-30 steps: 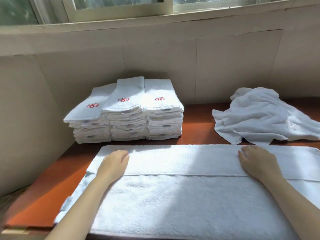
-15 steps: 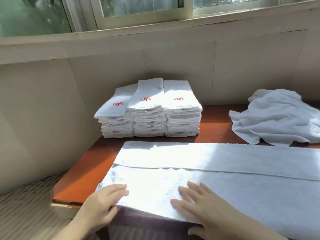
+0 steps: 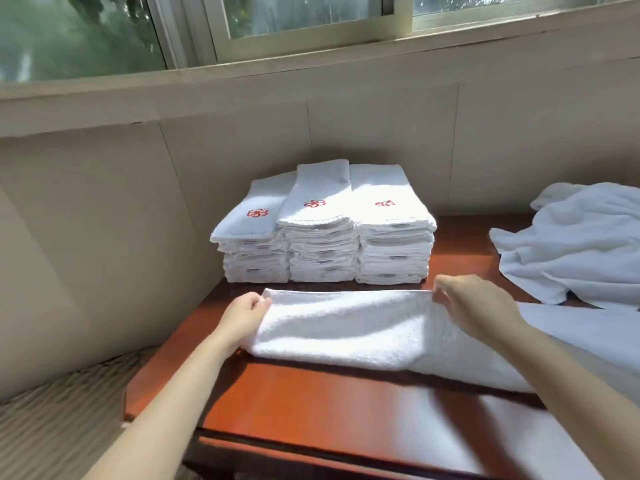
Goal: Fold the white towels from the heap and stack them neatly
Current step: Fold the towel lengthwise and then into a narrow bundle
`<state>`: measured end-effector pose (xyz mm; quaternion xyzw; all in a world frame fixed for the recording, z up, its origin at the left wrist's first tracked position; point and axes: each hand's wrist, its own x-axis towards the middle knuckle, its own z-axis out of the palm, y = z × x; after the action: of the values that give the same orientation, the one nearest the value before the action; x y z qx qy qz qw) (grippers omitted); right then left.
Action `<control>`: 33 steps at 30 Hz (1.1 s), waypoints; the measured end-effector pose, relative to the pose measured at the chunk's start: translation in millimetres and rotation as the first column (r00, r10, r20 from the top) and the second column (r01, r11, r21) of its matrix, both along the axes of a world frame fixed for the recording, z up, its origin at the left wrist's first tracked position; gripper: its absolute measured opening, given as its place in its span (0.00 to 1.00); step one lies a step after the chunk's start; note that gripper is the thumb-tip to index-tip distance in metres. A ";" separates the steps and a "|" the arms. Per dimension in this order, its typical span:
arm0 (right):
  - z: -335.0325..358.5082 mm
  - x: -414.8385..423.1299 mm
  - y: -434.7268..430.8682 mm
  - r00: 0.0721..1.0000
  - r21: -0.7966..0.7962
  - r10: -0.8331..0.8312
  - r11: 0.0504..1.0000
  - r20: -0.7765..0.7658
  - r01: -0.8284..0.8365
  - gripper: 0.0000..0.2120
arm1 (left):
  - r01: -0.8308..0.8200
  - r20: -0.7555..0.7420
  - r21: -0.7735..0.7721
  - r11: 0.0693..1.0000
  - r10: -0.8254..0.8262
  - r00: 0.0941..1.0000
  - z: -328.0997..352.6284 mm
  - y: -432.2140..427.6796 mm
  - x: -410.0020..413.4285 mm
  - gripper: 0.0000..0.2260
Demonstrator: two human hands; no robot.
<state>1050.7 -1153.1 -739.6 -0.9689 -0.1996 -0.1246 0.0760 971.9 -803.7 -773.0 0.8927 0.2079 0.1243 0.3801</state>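
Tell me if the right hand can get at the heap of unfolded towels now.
Probably yes: the heap lies on the table just right of the right hand, nothing between them. That hand now pinches the towel being folded, so it must let go first.

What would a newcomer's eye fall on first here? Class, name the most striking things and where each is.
The left hand and right hand each grip the far edge of a white towel folded over on the reddish-brown table. Behind it, by the wall, stand three neat stacks of folded towels with red emblems on top. A loose heap of unfolded towels lies at the right.
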 end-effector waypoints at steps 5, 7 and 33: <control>-44.8 51.7 21.4 0.996 -0.173 -0.019 0.985 -0.086 0.004 0.06 | -0.200 -0.094 0.300 0.933 0.237 0.967 -16.5 -8.5 38.3 0.13; -58.0 64.0 19.6 0.999 -0.113 -0.030 0.993 -0.029 0.026 0.07 | -0.224 -0.093 0.398 0.890 0.282 0.955 -18.7 -9.6 46.2 0.15; -38.3 13.7 -134.0 0.723 0.071 -0.606 0.748 -0.333 0.660 0.15 | 0.481 -0.264 0.594 0.644 -0.409 0.874 -15.4 -307.8 121.1 0.14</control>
<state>1064.3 -1287.1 -777.9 -0.9743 0.1702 -0.0181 0.1464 1093.0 -1111.5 -788.4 0.9959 -0.0536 0.0432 0.0578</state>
